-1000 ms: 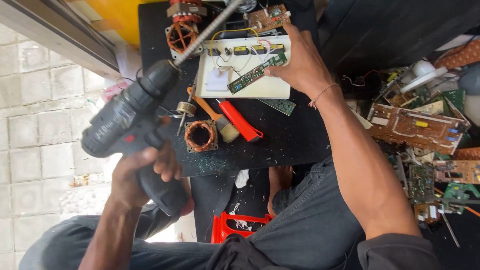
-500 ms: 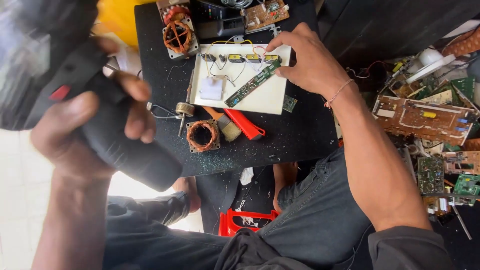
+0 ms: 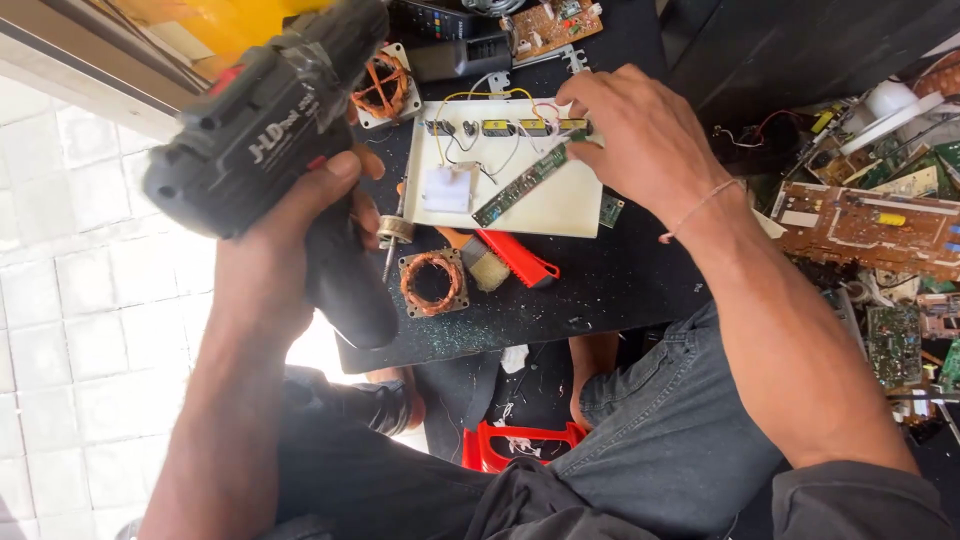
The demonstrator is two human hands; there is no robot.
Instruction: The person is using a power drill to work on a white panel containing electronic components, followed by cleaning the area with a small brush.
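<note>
Fingers point(image 3: 345, 170) around drill point(image 3: 270, 130), beside panel point(image 3: 560, 205)

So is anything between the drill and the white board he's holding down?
Nothing visible. The left hand holds the black cordless drill raised left of the white board, which the right hand pins. Only a copper stator sits near that gap, at the board's upper-left corner.

One black cordless drill point(image 3: 270, 130) is in view, along with one white board point(image 3: 505, 170) that carries four small dark components in a row and one long green circuit strip point(image 3: 520, 183). Two copper-wound motor stators show on the dark table point(image 3: 620, 290), one point(image 3: 433, 283) below the board and one point(image 3: 381, 85) above it. There is one red-handled tool point(image 3: 518, 258), one small brush point(image 3: 484, 266) and two hands, left point(image 3: 290, 240) and right point(image 3: 640, 140).
</note>
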